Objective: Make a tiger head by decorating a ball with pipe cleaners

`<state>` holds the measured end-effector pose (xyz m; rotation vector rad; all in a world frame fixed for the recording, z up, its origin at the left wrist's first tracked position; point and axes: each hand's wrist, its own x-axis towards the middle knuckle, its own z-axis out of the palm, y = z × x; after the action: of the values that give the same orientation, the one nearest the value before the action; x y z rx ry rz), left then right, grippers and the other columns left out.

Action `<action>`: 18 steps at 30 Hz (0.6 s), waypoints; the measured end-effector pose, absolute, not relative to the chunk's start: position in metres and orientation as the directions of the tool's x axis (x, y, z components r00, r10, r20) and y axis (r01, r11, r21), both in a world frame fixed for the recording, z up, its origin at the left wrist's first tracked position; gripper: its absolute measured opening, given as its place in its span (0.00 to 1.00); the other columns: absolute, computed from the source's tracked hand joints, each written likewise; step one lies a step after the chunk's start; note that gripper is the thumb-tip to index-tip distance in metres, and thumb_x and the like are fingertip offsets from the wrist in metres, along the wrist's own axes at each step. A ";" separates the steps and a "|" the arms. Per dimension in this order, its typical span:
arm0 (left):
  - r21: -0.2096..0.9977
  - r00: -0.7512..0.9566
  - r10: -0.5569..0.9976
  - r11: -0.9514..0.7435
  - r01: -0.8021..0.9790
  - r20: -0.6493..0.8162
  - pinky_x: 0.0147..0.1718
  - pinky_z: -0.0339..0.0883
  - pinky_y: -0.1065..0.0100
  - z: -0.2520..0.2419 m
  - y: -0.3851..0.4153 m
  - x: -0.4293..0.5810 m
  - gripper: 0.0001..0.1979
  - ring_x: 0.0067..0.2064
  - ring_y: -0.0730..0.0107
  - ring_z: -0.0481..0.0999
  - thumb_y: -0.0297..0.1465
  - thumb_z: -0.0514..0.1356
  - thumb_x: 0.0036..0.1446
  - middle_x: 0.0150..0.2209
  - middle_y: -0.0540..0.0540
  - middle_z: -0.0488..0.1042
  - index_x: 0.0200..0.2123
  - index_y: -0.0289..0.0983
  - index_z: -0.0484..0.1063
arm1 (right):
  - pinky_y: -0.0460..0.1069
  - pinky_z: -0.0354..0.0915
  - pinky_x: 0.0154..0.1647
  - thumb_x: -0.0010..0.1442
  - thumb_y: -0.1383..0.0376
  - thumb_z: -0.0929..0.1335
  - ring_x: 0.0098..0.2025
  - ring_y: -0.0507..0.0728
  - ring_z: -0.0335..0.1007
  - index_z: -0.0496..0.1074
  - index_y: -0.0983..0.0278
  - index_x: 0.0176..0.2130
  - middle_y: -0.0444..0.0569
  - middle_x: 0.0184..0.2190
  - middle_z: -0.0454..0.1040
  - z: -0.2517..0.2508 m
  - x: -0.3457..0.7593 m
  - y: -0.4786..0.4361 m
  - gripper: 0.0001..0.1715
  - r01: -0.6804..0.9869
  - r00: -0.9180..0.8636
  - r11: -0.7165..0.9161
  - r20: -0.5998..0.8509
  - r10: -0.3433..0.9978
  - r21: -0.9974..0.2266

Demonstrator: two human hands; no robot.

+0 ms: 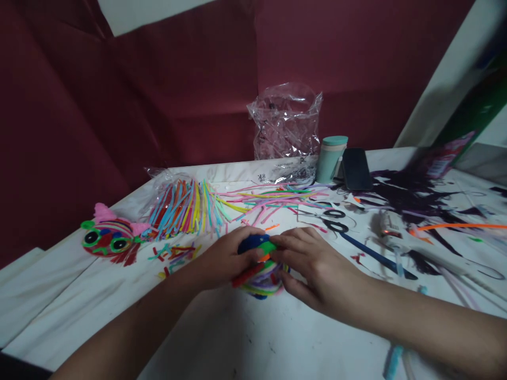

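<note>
Fingers of the left hand (225, 258) and right hand (312, 269) grip the round multicoloured pipe-cleaner ball (263, 282); I think steady pressure on its green strip (268, 247) at 12 o'clock is best.

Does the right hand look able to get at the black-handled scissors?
Probably yes: the scissors lie just beyond the right hand with nothing between them, though it is holding the pipe-cleaner ball, which it would have to release first.

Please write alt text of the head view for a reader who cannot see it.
The left hand and right hand hold a ball of multicoloured pipe cleaners on a white table. A red pipe-cleaner figure with green-ringed eyes, a pile of coloured pipe cleaners and black-handled scissors lie beyond.
</note>
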<state>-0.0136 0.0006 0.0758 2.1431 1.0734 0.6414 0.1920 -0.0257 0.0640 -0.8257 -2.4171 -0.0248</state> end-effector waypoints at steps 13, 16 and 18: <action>0.439 0.632 0.756 -0.633 0.638 0.170 0.56 0.59 0.58 0.099 -0.022 -0.031 0.17 0.57 0.60 0.65 0.29 0.56 0.55 0.56 0.43 0.66 0.49 0.40 0.69 | 0.54 0.59 0.41 0.57 0.70 0.64 0.38 0.58 0.68 0.73 0.65 0.33 0.53 0.33 0.73 0.046 0.185 -0.016 0.08 0.579 -0.602 0.759 0.472 0.644 -0.297; 0.409 0.683 0.721 -0.661 0.629 0.115 0.60 0.54 0.57 0.092 -0.022 -0.039 0.29 0.62 0.59 0.57 0.24 0.57 0.51 0.62 0.44 0.57 0.57 0.43 0.60 | 0.53 0.59 0.40 0.58 0.70 0.63 0.38 0.58 0.67 0.73 0.66 0.34 0.53 0.33 0.73 0.047 0.180 -0.014 0.08 0.602 -0.587 0.754 0.493 0.642 -0.264; 0.387 0.685 0.718 -0.669 0.634 0.120 0.61 0.52 0.55 0.087 -0.021 -0.042 0.33 0.63 0.57 0.54 0.23 0.58 0.49 0.63 0.45 0.55 0.59 0.43 0.56 | 0.53 0.58 0.39 0.58 0.70 0.63 0.38 0.59 0.66 0.72 0.67 0.33 0.54 0.32 0.72 0.048 0.175 -0.012 0.08 0.620 -0.592 0.762 0.526 0.611 -0.188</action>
<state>-0.0415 -0.0213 0.0873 2.5833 1.0685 0.3778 0.1750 -0.0118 0.0478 -0.9194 -2.3776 -0.0197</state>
